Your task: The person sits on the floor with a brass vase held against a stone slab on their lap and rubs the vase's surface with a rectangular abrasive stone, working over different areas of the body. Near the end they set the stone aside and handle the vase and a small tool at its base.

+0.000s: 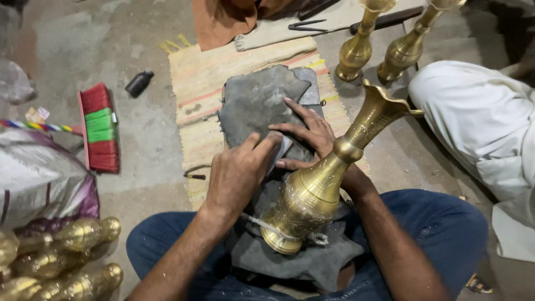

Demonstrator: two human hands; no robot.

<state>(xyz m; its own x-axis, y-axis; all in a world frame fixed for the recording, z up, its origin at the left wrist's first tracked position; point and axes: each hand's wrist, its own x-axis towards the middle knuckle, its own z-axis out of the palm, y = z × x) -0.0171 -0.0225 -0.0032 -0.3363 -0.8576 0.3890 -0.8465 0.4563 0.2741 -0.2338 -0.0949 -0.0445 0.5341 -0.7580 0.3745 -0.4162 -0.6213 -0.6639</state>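
Brass is leaning across the person's lap: a tall engraved vase (323, 178), base on the dark grey cloth (262, 100), flared mouth pointing up and right. Behind its neck the left hand (237, 173) is curling loosely, seemingly pinching a pale scrap, though its grip cannot be told for sure. The right hand (306, 134) is lying flat and released on the cloth. Judging from this, the cloth is being readied for rubbing the vase; next would call for a steady hold. Two more vases (384, 50) and another person's white-clad leg (479, 117) are crowding the right; the floor by the broom (100, 128) is offering room.
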